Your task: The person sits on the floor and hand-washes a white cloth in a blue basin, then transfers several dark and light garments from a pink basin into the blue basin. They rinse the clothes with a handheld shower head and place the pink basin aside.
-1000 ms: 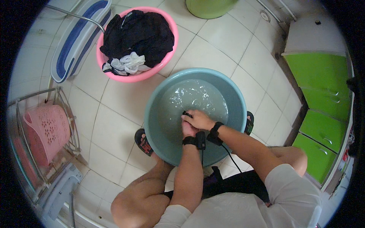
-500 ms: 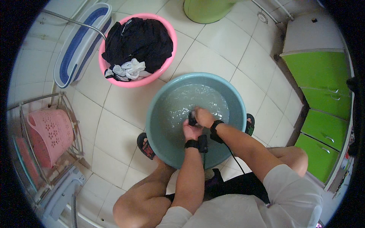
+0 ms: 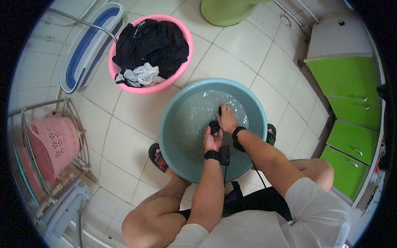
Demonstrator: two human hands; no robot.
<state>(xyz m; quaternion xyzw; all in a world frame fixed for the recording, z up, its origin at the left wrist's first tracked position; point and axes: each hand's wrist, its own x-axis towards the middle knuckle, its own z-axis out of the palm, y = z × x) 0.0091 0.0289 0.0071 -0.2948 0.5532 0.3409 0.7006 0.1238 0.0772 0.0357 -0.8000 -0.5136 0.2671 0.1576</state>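
A large blue-green basin (image 3: 170,159) of cloudy water stands on the floor between my feet. Over the water, my left hand (image 3: 212,140) is closed round a small black cloth (image 3: 214,127), bunched up at its fingers. My right hand (image 3: 227,120) is just beyond it and to the right, its fingers curled on a dark bit of cloth (image 3: 220,110). Whether both dark parts belong to one cloth, I cannot tell. Each wrist wears a black strap with a cable.
A pink basin (image 3: 189,62) heaped with black clothes (image 3: 153,47) and white cloth (image 3: 144,74) stands at the far left. Beside it leans a folded blue-and-white tub (image 3: 89,47). A pink basket (image 3: 56,142) sits on a rack; green cabinets (image 3: 345,78) line the right.
My hands were together over the dark cloth; my right hand has moved away and up. More of the black cloth shows in my left hand, which has shifted slightly right.
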